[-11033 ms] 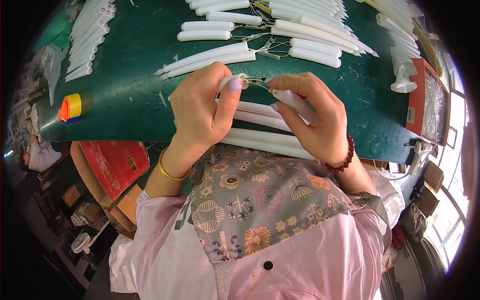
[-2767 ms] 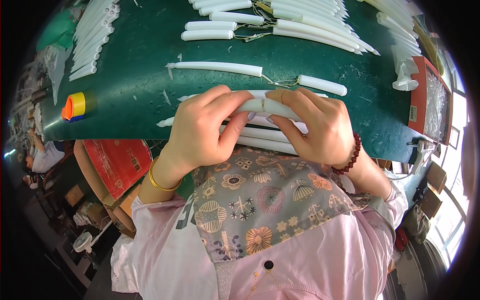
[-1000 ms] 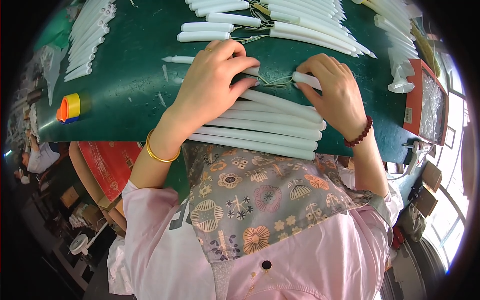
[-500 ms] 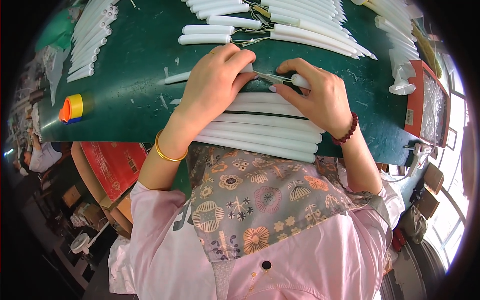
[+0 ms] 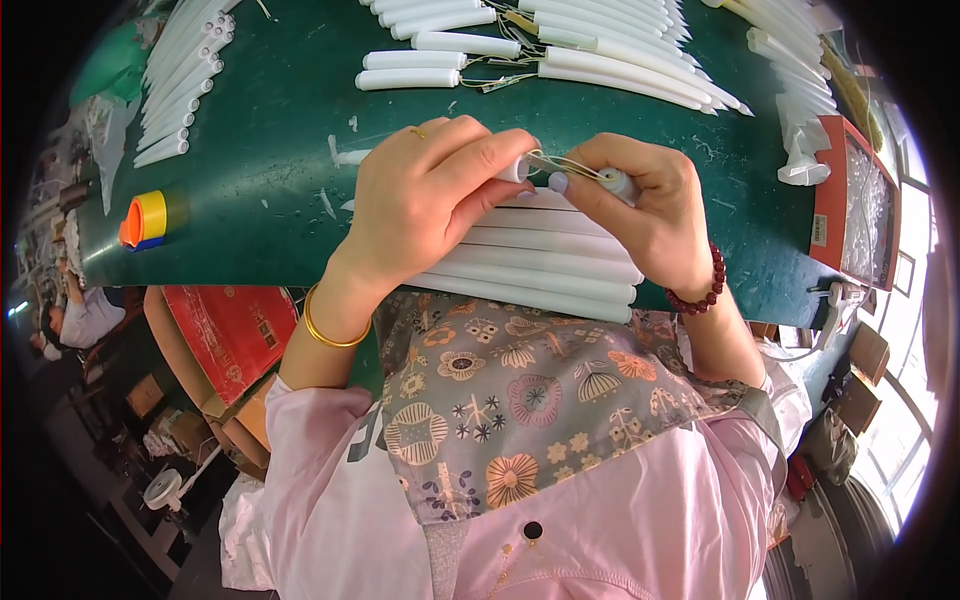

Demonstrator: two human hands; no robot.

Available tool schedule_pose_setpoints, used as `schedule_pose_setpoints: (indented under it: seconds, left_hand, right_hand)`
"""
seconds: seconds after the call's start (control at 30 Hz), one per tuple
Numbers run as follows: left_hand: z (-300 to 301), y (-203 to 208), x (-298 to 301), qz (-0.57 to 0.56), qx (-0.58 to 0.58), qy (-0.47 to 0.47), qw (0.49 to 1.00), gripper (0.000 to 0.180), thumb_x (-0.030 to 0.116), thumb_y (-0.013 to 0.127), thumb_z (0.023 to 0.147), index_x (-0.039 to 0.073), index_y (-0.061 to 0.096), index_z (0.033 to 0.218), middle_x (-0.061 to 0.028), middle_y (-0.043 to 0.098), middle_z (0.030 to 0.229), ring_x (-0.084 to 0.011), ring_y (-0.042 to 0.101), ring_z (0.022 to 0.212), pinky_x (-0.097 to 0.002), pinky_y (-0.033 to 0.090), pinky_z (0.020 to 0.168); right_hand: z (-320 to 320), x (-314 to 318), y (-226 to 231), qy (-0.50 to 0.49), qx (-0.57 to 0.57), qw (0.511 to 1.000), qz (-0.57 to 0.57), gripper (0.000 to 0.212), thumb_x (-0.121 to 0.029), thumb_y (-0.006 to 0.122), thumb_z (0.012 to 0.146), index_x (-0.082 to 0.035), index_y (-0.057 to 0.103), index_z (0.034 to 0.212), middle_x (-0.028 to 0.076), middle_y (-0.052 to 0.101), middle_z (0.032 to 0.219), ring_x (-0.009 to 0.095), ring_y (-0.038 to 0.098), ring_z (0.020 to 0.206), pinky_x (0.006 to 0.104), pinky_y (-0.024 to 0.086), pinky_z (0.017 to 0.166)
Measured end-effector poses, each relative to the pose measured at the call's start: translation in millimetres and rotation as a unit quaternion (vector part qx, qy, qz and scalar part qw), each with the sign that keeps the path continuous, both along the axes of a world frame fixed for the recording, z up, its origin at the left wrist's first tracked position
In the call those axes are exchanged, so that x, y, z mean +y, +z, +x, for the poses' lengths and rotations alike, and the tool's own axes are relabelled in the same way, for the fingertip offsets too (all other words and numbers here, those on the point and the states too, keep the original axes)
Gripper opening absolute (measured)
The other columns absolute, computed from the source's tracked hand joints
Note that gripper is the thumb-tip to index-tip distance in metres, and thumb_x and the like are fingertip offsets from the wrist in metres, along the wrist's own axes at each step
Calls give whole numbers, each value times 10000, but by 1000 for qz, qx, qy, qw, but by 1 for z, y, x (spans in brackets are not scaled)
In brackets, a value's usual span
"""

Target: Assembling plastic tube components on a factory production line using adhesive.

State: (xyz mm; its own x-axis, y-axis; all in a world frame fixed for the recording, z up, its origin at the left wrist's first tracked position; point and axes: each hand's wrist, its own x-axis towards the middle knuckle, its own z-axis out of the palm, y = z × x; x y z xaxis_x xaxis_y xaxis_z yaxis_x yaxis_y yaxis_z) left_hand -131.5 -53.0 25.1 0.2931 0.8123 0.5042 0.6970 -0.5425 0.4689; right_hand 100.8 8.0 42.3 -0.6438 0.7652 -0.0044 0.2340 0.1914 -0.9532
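My left hand (image 5: pixel 415 200) is closed around a white candle tube (image 5: pixel 513 170), its hollow end pointing right and its other end showing past my knuckles. Thin pale wires (image 5: pixel 563 162) run from that end to a short white cylinder (image 5: pixel 620 185). The cylinder is held in my closed right hand (image 5: pixel 655 205), thumb and forefinger close to the wires. Part of it is hidden in the palm. Below both hands, several long white tubes (image 5: pixel 530 287) lie side by side along the near edge of the green table (image 5: pixel 270 190).
Wired pairs lie at the back: short white cylinders (image 5: pixel 410 78) and long tapered candle tubes (image 5: pixel 620 75). More tubes (image 5: pixel 170 125) are stacked at far left. Yellow and orange tape rolls (image 5: pixel 150 215) sit at left. A red box (image 5: pixel 832 225) with clear plastic stands at right.
Both hands have come slightly nearer to me. The left-hand tube's hollow end has turned into view, and the right-hand cylinder has tilted so its wired end shows.
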Motion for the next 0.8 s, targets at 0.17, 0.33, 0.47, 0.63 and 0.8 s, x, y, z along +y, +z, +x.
schedule_pose_setpoints:
  seconds: [0.17,0.33,0.47,0.63,0.8]
  left_hand:
    - [1,2,-1,1,8,6,1000,360,99,810,790,118,707,1135,-22,588,833,-238,581,719,-372,449,620]
    - [9,6,-5,27,51,-39,998,391,307,830,774,85,666,1051,-28,553,813,-260,548,718,-369,421,630]
    - [5,4,-2,9,35,-47,998,459,441,835,711,86,615,902,-36,513,778,-259,511,677,-370,390,594]
    - [6,2,-1,30,-26,33,999,424,415,799,750,105,515,696,-34,431,643,-239,434,559,-372,305,494]
    - [2,-4,-3,44,-28,70,996,390,383,754,850,108,526,694,-25,441,595,-233,435,519,-363,315,477]
  right_hand:
    - [1,-2,8,18,2,1000,-23,61,-27,730,914,29,714,929,16,652,787,56,531,718,243,431,630]
    - [-2,7,10,60,-47,993,-95,85,-51,720,920,14,683,880,-2,591,754,62,486,710,256,416,628]
    - [-4,12,13,181,-41,973,-140,373,-303,803,916,19,624,977,25,603,901,91,501,818,271,444,722]
    - [-5,5,12,181,61,961,-198,826,-676,712,911,62,573,1253,87,609,1024,164,548,923,313,474,817]
    - [-2,0,11,179,39,972,-151,709,-474,719,971,70,526,1381,129,642,1144,181,607,1024,316,498,884]
